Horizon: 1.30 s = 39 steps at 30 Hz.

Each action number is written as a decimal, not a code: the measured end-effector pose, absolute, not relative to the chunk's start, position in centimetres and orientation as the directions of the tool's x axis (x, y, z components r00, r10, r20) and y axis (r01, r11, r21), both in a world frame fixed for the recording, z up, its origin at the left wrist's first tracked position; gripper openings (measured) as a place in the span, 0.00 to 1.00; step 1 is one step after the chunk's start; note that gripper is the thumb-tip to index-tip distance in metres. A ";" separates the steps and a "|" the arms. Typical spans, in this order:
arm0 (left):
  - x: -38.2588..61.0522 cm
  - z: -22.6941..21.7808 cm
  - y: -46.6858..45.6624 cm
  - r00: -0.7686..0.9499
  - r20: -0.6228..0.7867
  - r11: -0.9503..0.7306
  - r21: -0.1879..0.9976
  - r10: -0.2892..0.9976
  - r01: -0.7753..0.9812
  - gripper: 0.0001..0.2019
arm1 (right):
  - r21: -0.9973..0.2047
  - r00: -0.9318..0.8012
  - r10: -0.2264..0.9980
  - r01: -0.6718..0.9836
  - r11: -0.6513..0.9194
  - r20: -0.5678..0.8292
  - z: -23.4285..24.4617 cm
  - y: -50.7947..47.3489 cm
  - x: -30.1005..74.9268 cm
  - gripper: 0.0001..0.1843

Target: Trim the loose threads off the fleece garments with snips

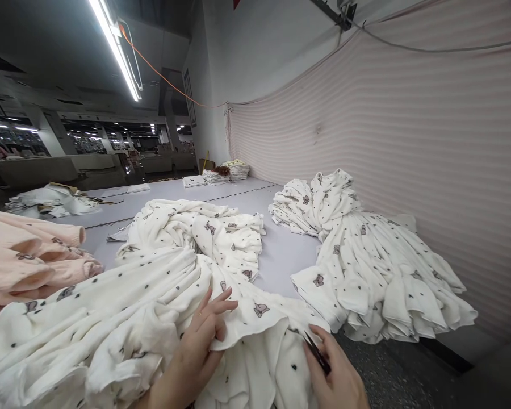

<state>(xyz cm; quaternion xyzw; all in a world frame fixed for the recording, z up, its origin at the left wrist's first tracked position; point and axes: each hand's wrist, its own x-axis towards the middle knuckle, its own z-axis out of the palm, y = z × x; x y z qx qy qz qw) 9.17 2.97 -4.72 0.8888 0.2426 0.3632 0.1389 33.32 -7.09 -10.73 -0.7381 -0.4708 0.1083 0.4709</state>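
Note:
White fleecy cloth point(259, 324) with a print of small bears and dark dots lies heaped in front of me, its edge spread between my two hands. My left hand point(200, 335) pinches that edge between thumb and index finger, while the other fingers stick out. In my right hand point(334, 369) is a pair of dark thread snips point(317, 352), closed in by the fingers, the tips pointing up and left at the cloth's edge. The right fingertips are beside the cloth; whether they also grip it, I cannot tell.
A second heap of the same printed cloth point(366, 255) hangs over the table's right edge. Peach cloth point(29, 255) lies at left. Stacked folded pieces point(236, 169) and loose scraps point(55, 200) sit farther back on the pale table point(276, 261). A striped sheet point(366, 113) covers the wall.

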 end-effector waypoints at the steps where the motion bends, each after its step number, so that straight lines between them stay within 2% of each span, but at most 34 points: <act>1: 9.2 -4.7 2.9 0.617 0.578 -0.840 0.446 0.534 0.309 0.16 | -0.750 0.524 0.802 0.644 -0.154 0.286 -11.2 -7.5 33.9 0.21; 3: 9.2 -4.5 2.9 0.601 0.560 -0.797 0.556 0.570 0.237 0.14 | -0.695 0.461 0.841 0.703 -0.151 0.284 -11.9 -8.0 34.7 0.16; 4: 9.2 -4.3 3.0 0.558 0.541 -0.729 0.660 0.629 0.182 0.12 | -0.687 0.433 0.853 0.715 -0.128 0.292 -12.1 -8.1 34.8 0.15; 6: 8.8 -3.5 3.5 0.375 0.442 -0.468 0.883 0.815 -0.026 0.09 | -0.675 0.419 0.850 0.730 -0.105 0.320 -12.3 -8.3 34.8 0.14; 7: 8.4 -3.0 4.0 0.278 0.354 -0.310 0.931 0.893 -0.192 0.08 | -0.667 0.429 0.841 0.736 -0.115 0.329 -12.3 -8.4 34.7 0.14; 9: 7.6 -1.8 5.3 0.196 0.190 -0.066 0.858 0.962 -0.509 0.06 | -0.658 0.461 0.822 0.739 -0.146 0.336 -12.2 -8.6 34.3 0.16; 10: 7.4 -1.2 5.8 0.240 0.161 0.013 0.806 0.957 -0.592 0.05 | -0.665 0.478 0.808 0.732 -0.148 0.345 -12.1 -8.7 34.0 0.16; 11: 7.3 -0.8 6.2 0.318 0.152 0.077 0.792 0.936 -0.606 0.04 | -0.686 0.500 0.787 0.714 -0.138 0.362 -11.9 -8.8 33.7 0.16; 12: 7.6 -0.6 6.3 0.421 0.141 0.126 0.828 0.896 -0.546 0.04 | -0.718 0.528 0.760 0.686 -0.118 0.380 -11.7 -8.8 33.3 0.16; 13: 8.1 -0.5 6.1 0.524 0.114 0.135 0.901 0.844 -0.413 0.04 | -0.760 0.555 0.738 0.644 -0.089 0.385 -11.5 -8.8 32.9 0.16; 15: 10.2 -0.6 4.9 0.686 0.026 -0.011 1.000 0.727 -0.027 0.10 | -0.854 0.592 0.729 0.520 -0.020 0.344 -11.1 -8.6 31.8 0.16; 16: 11.4 -0.8 3.9 0.739 -0.001 -0.163 0.975 0.673 0.149 0.14 | -0.895 0.601 0.735 0.445 0.018 0.314 -11.0 -8.4 31.2 0.17; 18: 13.9 -1.3 2.1 0.813 -0.021 -0.408 0.858 0.581 0.313 0.27 | -0.947 0.588 0.760 0.301 0.112 0.277 -10.9 -8.2 29.9 0.19; 19: 14.9 -1.5 1.5 0.826 -0.001 -0.477 0.816 0.564 0.327 0.27 | -0.958 0.577 0.770 0.241 0.157 0.271 -10.9 -8.2 29.3 0.20; 20: 15.6 -1.8 1.0 0.824 0.022 -0.505 0.799 0.567 0.326 0.24 | -0.962 0.572 0.775 0.194 0.190 0.269 -11.1 -8.2 28.9 0.22; 22: 16.0 -2.2 0.8 0.775 0.080 -0.495 0.809 0.626 0.316 0.11 | -0.964 0.581 0.770 0.166 0.205 0.264 -11.7 -8.4 28.6 0.25; 24: 15.3 -2.6 1.1 0.719 0.122 -0.477 0.821 0.684 0.314 0.11 | -0.956 0.601 0.749 0.249 0.156 0.279 -12.2 -8.6 29.0 0.28; 26: 14.1 -2.8 1.3 0.708 0.179 -0.530 0.788 0.683 0.313 0.14 | -0.919 0.597 0.736 0.386 0.085 0.319 -12.4 -8.7 29.7 0.29; 28: 13.0 -3.0 1.1 0.707 0.253 -0.621 0.714 0.660 0.323 0.15 | -0.873 0.561 0.741 0.484 0.068 0.369 -12.1 -8.5 30.4 0.20; 30: 12.2 -3.3 0.6 0.692 0.312 -0.686 0.632 0.651 0.361 0.12 | -0.861 0.528 0.744 0.493 0.123 0.409 -11.3 -8.0 30.7 0.12; 32: 11.9 -3.7 0.2 0.662 0.377 -0.731 0.550 0.648 0.403 0.10 | -0.886 0.519 0.755 0.429 0.176 0.401 -10.3 -7.5 30.8 0.11; 35: 12.1 -4.3 -0.1 0.645 0.497 -0.808 0.451 0.581 0.379 0.10 | -0.921 0.525 0.785 0.364 0.141 0.328 -9.0 -7.0 30.9 0.10; 37: 12.4 -4.6 0.0 0.637 0.505 -0.793 0.527 0.582 0.306 0.11 | -0.909 0.537 0.777 0.404 0.105 0.328 -8.3 -6.8 30.9 0.09; 39: 12.7 -4.7 0.0 0.600 0.433 -0.665 0.710 0.673 0.233 0.11 | -0.892 0.535 0.765 0.437 0.114 0.359 -7.9 -6.8 30.7 0.09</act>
